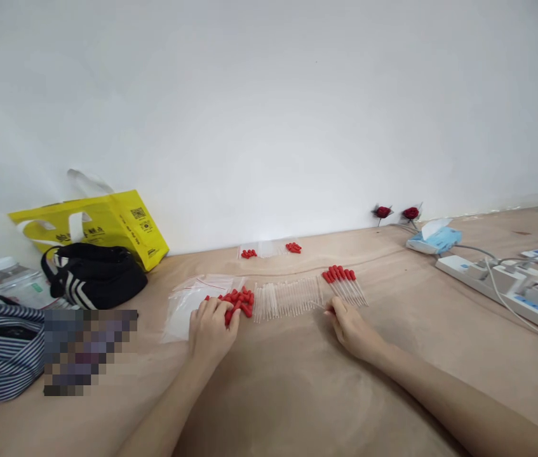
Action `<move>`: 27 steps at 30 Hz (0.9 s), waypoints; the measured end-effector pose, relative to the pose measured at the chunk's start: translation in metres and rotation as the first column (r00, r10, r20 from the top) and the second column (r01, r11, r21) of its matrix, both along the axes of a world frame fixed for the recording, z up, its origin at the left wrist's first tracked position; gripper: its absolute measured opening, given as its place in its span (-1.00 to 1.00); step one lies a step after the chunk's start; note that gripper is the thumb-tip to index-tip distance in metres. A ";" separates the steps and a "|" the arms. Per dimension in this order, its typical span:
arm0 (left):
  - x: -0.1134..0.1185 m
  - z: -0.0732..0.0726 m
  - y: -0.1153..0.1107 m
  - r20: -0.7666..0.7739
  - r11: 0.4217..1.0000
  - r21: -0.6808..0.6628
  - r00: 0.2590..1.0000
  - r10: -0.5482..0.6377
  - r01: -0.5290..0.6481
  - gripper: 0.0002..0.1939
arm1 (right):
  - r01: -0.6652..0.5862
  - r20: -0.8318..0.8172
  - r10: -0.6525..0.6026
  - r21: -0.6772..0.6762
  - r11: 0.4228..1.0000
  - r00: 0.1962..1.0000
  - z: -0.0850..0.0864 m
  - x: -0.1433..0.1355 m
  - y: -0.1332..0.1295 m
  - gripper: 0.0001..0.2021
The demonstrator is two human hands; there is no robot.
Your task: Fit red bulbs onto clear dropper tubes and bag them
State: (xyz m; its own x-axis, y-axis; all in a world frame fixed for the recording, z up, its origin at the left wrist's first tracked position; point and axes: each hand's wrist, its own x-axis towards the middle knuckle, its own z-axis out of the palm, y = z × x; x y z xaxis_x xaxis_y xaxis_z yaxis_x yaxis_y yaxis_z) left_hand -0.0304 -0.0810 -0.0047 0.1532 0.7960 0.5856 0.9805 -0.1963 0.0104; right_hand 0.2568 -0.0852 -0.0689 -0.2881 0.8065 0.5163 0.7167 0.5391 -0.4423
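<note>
Fingers of the left hand (211, 330) curl down into the red rubber caps (239, 301), seemingly pinching one, though the grip itself is hidden. Right hand (352, 330) pinches shut on a thin clear tube (319, 306) at the near right end of the tube row (288, 298). Capped droppers (345, 282) fan out just beyond. Risk: a nudge could roll those smooth, slender tubes across the tan tabletop (297, 381). Left, soft clear bags (192, 301).
</note>
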 end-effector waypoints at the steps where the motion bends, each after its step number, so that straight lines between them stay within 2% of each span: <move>1: 0.002 0.004 -0.005 0.026 0.999 0.025 0.999 -0.039 0.038 -0.85 | -0.005 -0.017 0.005 -0.001 1.000 1.000 -0.001 -0.001 0.000 -0.85; 4: 0.014 0.007 -0.017 0.186 0.967 0.011 0.949 -0.254 0.256 -0.86 | -0.010 -0.036 0.009 -0.009 1.000 0.999 -0.002 -0.002 -0.001 -0.74; 6: 0.025 -0.001 -0.022 0.290 0.907 -0.072 0.879 -0.378 0.414 -0.87 | -0.043 -0.018 0.043 -0.035 0.998 0.999 -0.002 -0.003 -0.003 -0.69; 9: 0.039 -0.018 -0.025 0.384 0.813 -0.218 0.813 -0.437 0.540 -0.90 | -0.110 -0.008 0.110 -0.070 0.991 0.994 0.000 -0.003 -0.006 -0.71; 12: 0.047 -0.029 -0.026 0.437 0.786 -0.286 0.805 -0.402 0.548 -0.91 | -0.136 -0.014 0.136 -0.076 0.988 0.991 0.005 -0.003 -0.008 -0.76; 17: 0.053 -0.031 -0.024 0.478 0.771 -0.291 0.784 -0.396 0.566 -0.73 | -0.135 0.063 0.138 -0.061 0.989 0.988 0.009 -0.006 -0.012 -0.81; 23: 0.063 -0.037 -0.017 0.487 0.806 -0.273 0.798 -0.355 0.525 -0.86 | -0.154 0.073 0.155 -0.015 0.988 0.985 0.009 -0.017 -0.017 -0.81; 27: 0.063 -0.038 -0.019 0.549 0.794 -0.244 0.754 -0.360 0.557 -0.87 | -0.143 -0.007 0.143 -0.013 0.990 0.990 0.011 -0.024 -0.021 -0.81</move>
State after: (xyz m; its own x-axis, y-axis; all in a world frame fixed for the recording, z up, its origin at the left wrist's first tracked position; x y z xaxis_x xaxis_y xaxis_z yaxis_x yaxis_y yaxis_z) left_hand 0.0323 -0.0998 -0.0430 0.3554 0.8635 0.3578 0.6263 -0.5042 0.5946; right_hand 0.2324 -0.1064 -0.0576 -0.3978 0.7642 0.5077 0.6303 0.6297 -0.4541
